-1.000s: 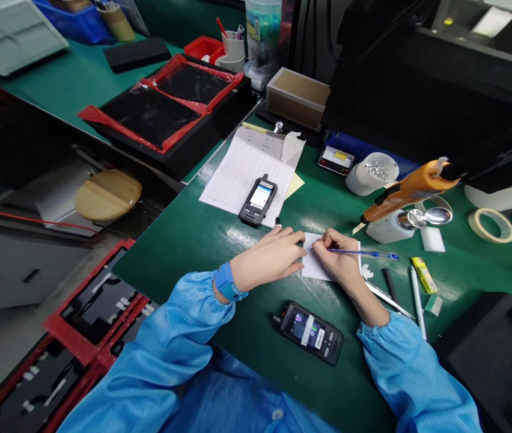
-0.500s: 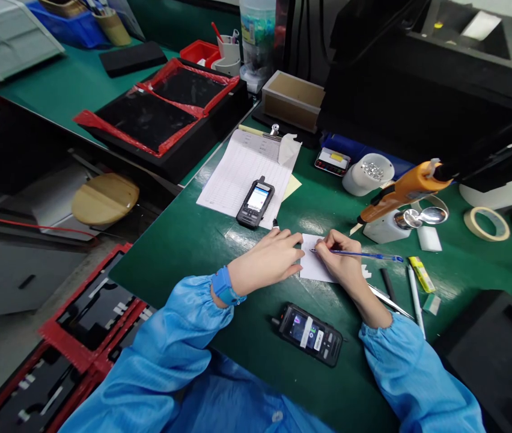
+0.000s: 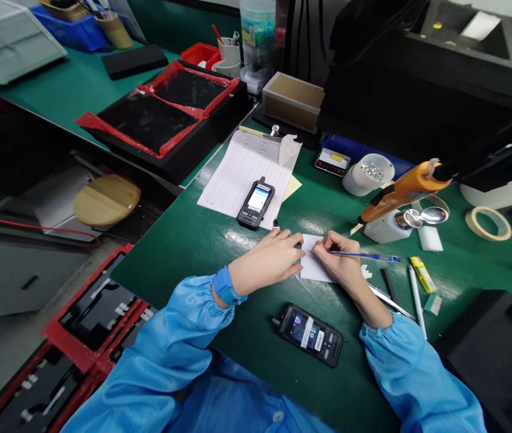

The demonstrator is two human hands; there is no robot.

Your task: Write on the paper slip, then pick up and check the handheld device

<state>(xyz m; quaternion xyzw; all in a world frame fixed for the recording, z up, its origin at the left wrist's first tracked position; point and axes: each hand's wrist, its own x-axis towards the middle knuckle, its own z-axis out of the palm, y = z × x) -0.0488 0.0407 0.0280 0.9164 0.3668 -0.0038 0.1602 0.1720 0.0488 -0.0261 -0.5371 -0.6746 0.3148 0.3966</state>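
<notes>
Between my hands lies a small white sheet of paper [image 3: 313,269] on the green table. My right hand [image 3: 341,255] is closed around a blue pen [image 3: 375,256], its tip on the paper. At the sheet's left edge rests my left hand [image 3: 274,257], fingers stretched out and slightly apart, fingertips on the paper. A black handheld phone with a stub antenna [image 3: 312,334] lies nearest my body, screen lit. Another such handset [image 3: 256,203] sits on the clipboard's printed sheets [image 3: 224,174], beyond my left hand.
An orange electric screwdriver [image 3: 402,189] leans at the right, behind my right hand, near a white cup of small metal parts [image 3: 368,174]. Tape rolls [image 3: 488,224], tweezers [image 3: 391,300] and a white stick [image 3: 417,300] lie to the right. A black box [image 3: 494,355] fills the lower right.
My right hand and the pen have shifted very slightly left over the paper. My left hand stays in place at the sheet's edge.
</notes>
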